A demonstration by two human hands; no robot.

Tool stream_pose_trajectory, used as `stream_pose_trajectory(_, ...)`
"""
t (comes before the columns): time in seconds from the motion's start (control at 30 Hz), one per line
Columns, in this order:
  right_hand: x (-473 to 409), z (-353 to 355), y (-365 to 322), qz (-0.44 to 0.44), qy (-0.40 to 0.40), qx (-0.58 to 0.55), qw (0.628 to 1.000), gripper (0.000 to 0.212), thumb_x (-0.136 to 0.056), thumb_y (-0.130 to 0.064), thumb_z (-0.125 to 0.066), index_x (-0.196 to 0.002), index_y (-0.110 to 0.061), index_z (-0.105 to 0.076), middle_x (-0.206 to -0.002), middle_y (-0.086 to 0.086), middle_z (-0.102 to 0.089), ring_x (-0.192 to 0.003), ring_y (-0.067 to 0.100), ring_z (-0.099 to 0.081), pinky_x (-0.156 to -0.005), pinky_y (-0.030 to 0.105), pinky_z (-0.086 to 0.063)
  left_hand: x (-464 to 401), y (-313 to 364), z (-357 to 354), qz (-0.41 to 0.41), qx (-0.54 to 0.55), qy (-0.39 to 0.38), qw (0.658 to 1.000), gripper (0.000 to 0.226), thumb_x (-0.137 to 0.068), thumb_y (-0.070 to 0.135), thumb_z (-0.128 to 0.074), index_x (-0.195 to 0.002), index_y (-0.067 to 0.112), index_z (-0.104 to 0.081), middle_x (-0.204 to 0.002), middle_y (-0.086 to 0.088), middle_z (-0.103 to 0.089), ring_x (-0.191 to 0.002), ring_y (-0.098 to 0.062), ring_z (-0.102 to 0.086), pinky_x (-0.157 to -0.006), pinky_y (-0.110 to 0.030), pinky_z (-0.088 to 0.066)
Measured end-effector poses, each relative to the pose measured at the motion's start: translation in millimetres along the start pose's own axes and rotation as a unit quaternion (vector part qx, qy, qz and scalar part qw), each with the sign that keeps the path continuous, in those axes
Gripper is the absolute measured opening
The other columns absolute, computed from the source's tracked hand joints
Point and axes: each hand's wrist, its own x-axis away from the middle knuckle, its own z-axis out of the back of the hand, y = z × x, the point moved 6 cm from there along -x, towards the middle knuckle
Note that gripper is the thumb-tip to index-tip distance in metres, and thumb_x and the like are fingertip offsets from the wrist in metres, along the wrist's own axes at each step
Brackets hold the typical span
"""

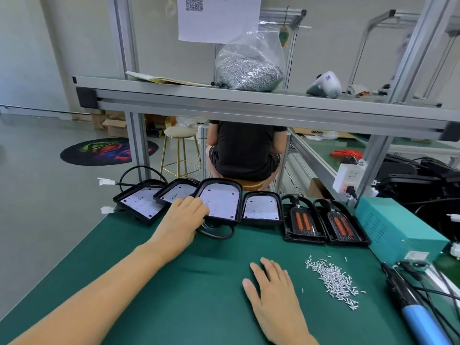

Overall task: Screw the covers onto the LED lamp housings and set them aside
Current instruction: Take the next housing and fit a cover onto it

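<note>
- The right hand (272, 292) lies flat on the green-matted worktop (174, 282), fingers straight, holding nothing.
- Just to its right is a loose heap of small silver screws (334, 282); beyond that lies a blue-handled electric screwdriver (413, 314) with its cables.
- The left hand (185, 216) reaches to the row at the far edge, its fingers curled over the near left rim of a black plastic LED lamp housing with a white LED board inside (220, 204). That housing sits tilted, its far end raised, with a black cable (216, 235) looping out beneath.
- Three more open black housings with white boards (261, 207) stand in the same row; two black ribbed covers with orange inserts (323, 224) lie to the right, near a teal metal box (398, 230).
- The housing is probably a stiff, light shell. The rim looks the safest hold, keeping fingers off the exposed board, which likely marks or damages easily.
- The trailing cable could snag a neighbouring housing when the lamp is drawn forward.
</note>
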Motion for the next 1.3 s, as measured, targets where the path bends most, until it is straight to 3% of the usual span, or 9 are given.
stream_pose_trajectory(0.1,5,14,-3,0.008,0.022,-0.164,0.986,0.061,-0.096,-0.058,-0.018,-0.146,-0.029,-0.040,-0.148,-0.017,-0.035,-0.142,0.001,-0.023,-0.119,0.023,-0.004,24,23,12,0.007,0.058,-0.006,0.998,0.014,-0.076,0.000,-0.054,-0.082,0.011,-0.060,-0.080,-0.001,-0.055,-0.076,-0.019,-0.038,-0.066,-0.031,-0.029)
stream_pose_trajectory(0.27,13,25,-13,-0.054,-0.019,-0.498,0.865,0.057,-0.096,-0.057,-0.031,-0.129,-0.020,-0.060,-0.132,-0.010,-0.060,-0.126,0.003,-0.051,-0.114,0.031,-0.033,57,76,6,-0.001,0.088,-0.062,0.994,0.038,-0.051,-0.005,-0.078,-0.080,0.015,-0.063,-0.080,0.002,-0.057,-0.072,-0.019,-0.047,-0.065,-0.030,-0.033)
stream_pose_trajectory(0.4,14,20,-14,-0.159,-0.037,-0.639,0.752,0.018,-0.100,-0.020,-0.051,-0.113,-0.012,-0.060,-0.110,0.010,-0.071,-0.089,0.020,-0.069,-0.077,0.041,-0.059,72,98,8,0.013,0.118,-0.059,0.991,0.039,-0.050,-0.008,-0.077,-0.080,0.015,-0.063,-0.079,0.004,-0.056,-0.069,-0.019,-0.048,-0.063,-0.030,-0.034)
stream_pose_trajectory(0.57,16,27,3,-0.177,-0.039,-0.613,0.769,0.022,-0.094,-0.004,-0.051,-0.111,-0.015,-0.059,-0.106,0.008,-0.070,-0.080,0.021,-0.067,-0.056,0.031,-0.057,91,98,15,0.036,0.158,-0.048,0.986,0.048,-0.055,-0.004,-0.076,-0.098,0.015,-0.066,-0.101,0.003,-0.062,-0.096,-0.016,-0.048,-0.082,-0.027,-0.035)
stream_pose_trajectory(0.7,14,36,25,-0.182,-0.036,-0.602,0.777,0.023,-0.095,-0.002,-0.051,-0.113,-0.013,-0.059,-0.106,0.008,-0.066,-0.079,0.024,-0.065,-0.053,0.031,-0.057,119,53,5,0.263,0.155,-0.103,0.947,0.065,-0.072,-0.001,-0.066,-0.133,0.013,-0.048,-0.140,-0.002,-0.043,-0.125,-0.020,-0.032,-0.103,-0.033,-0.029)
stream_pose_trajectory(0.83,12,32,27,-0.168,-0.047,-0.624,0.762,0.020,-0.095,-0.003,-0.053,-0.111,-0.013,-0.060,-0.102,0.006,-0.068,-0.080,0.023,-0.065,-0.058,0.032,-0.058,134,41,-10,0.428,0.320,-0.142,0.833,0.052,-0.088,0.001,-0.052,-0.137,0.014,-0.040,-0.138,0.000,-0.042,-0.123,-0.014,-0.040,-0.102,-0.027,-0.032)
stream_pose_trajectory(1.0,8,33,13,-0.102,-0.080,-0.617,0.776,0.023,-0.094,-0.003,-0.056,-0.114,-0.011,-0.064,-0.111,0.009,-0.072,-0.095,0.025,-0.069,-0.092,0.041,-0.054,109,56,-14,0.489,0.451,-0.073,0.743,0.031,-0.093,0.024,-0.058,-0.122,0.017,-0.055,-0.113,0.005,-0.059,-0.100,-0.010,-0.056,-0.087,-0.023,-0.040)
stream_pose_trajectory(1.17,9,30,1,-0.060,-0.154,-0.578,0.799,0.023,-0.093,-0.007,-0.059,-0.115,-0.006,-0.064,-0.106,0.010,-0.070,-0.091,0.024,-0.064,-0.094,0.041,-0.048,91,76,-45,0.598,0.708,-0.056,0.371,0.024,-0.096,0.024,-0.053,-0.104,0.003,-0.063,-0.098,-0.011,-0.071,-0.087,-0.022,-0.067,-0.070,-0.036,-0.050)
stream_pose_trajectory(1.3,3,32,1,-0.056,-0.193,-0.519,0.831,0.023,-0.097,-0.022,-0.057,-0.118,-0.015,-0.064,-0.115,0.001,-0.067,-0.096,0.013,-0.062,-0.086,0.025,-0.048,93,77,-57,0.618,0.743,-0.025,0.257,0.028,-0.099,0.021,-0.046,-0.109,-0.002,-0.059,-0.110,-0.021,-0.064,-0.097,-0.031,-0.061,-0.084,-0.045,-0.044)
